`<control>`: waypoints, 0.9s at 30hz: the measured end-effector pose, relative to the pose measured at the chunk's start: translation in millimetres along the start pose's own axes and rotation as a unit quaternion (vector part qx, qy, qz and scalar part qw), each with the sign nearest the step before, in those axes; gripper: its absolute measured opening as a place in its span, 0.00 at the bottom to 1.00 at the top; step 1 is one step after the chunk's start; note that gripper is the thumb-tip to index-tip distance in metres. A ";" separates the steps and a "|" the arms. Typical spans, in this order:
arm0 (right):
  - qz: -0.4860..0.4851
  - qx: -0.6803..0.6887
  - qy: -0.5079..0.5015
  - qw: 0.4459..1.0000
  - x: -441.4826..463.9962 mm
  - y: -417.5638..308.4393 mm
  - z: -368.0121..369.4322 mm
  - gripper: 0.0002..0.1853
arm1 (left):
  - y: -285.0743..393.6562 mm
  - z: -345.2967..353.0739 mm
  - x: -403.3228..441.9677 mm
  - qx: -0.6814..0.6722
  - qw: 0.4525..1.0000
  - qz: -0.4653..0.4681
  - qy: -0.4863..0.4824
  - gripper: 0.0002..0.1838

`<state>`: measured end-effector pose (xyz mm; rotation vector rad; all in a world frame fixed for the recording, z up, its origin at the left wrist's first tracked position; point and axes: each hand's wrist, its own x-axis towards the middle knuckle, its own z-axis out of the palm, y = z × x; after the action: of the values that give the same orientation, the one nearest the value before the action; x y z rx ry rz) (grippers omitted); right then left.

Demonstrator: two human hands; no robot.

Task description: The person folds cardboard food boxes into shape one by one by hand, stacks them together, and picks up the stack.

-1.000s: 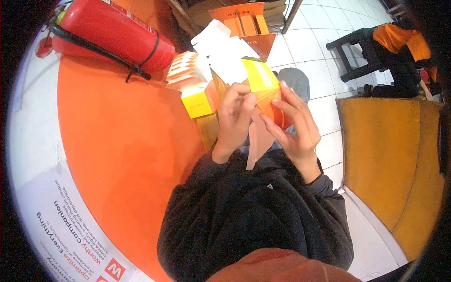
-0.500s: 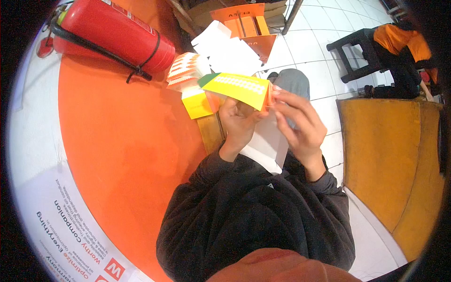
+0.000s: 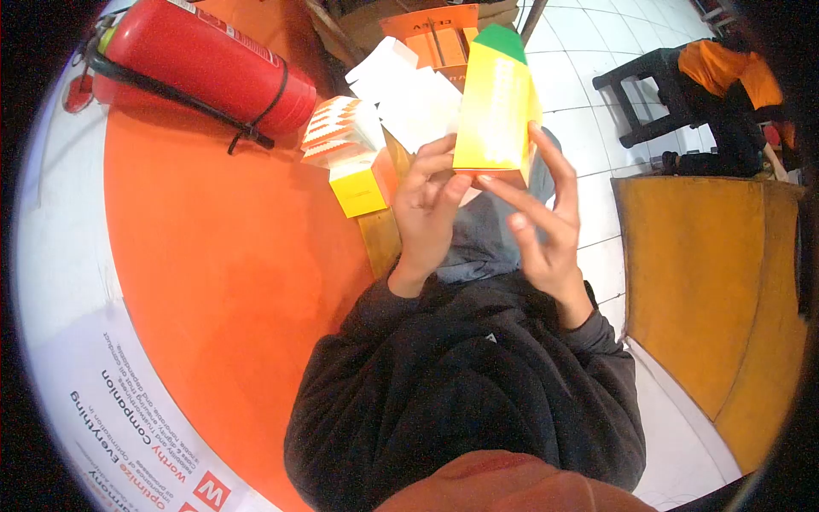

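Both hands hold a yellow carton with a green end flap pointing away from me and an orange end facing me. My left hand grips its near left corner, the thumb at the lower edge. My right hand has one finger pressed to that near edge and others along the right side; its thumb stands off. Left of the carton, white flat cardboard pieces lie by a stack of folded orange-and-white cartons and a yellow carton piece.
A red fire extinguisher lies on the orange surface at left. Behind the cardboard sits an open orange box. At right are a brown panel, a black stool and another person's orange clothing.
The carton has turned from lying sideways, green end left, to pointing away from me, and was raised. The white panel below my hands no longer shows. My right fingers have shifted to its near edge.
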<state>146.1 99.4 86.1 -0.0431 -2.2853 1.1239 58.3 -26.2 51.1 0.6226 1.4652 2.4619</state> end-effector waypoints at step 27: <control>0.257 0.196 0.001 0.947 8.0 8.1 -5.7 0.06 | 10.6 -0.2 36.3 0.266 0.955 -0.022 -0.131 0.15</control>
<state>140.6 110.8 86.8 -0.5066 -2.0558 1.8217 26.4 -17.6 69.3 0.9541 2.0021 1.8483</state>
